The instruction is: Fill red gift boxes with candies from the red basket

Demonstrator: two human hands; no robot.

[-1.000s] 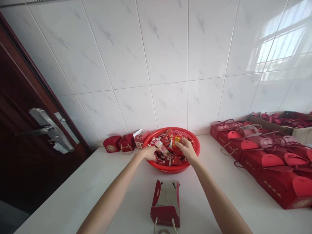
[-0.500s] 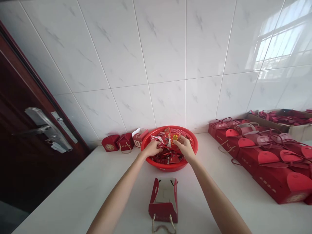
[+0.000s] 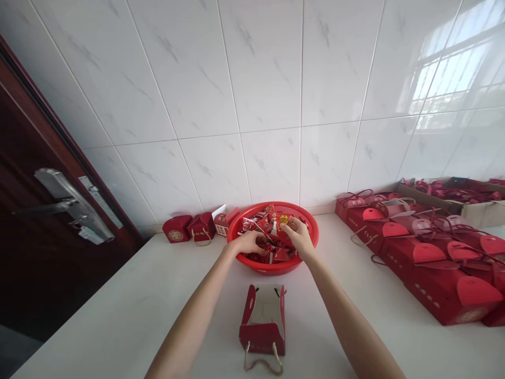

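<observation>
A round red plastic basket (image 3: 272,271) holds a heap of wrapped sweets (image 3: 278,256), mostly red. In its left part, my left hand (image 3: 251,243) reaches down among them, thumb and fingers bent and apart; the tips touch the wrappers. My right hand (image 3: 296,235) pinches a red packet (image 3: 281,221) with yellow print by its right side, over the sweets. In front of the basket stands an open dark red gift box (image 3: 262,337) with a pale inside and a rope handle hanging toward me. No sweets show inside it.
Three small red boxes (image 3: 177,229) stand left of the basket by the tiled wall (image 3: 272,163). Rows of closed red gift boxes (image 3: 430,287) fill the right side. Behind them is a cardboard carton (image 3: 481,213) with red items. A dark door (image 3: 51,252) borders the white table (image 3: 118,295).
My left hand has shifted slightly right and deeper among the sweets, its fingers reaching further. The right hand keeps its grip on the red packet. The view has shifted slightly.
</observation>
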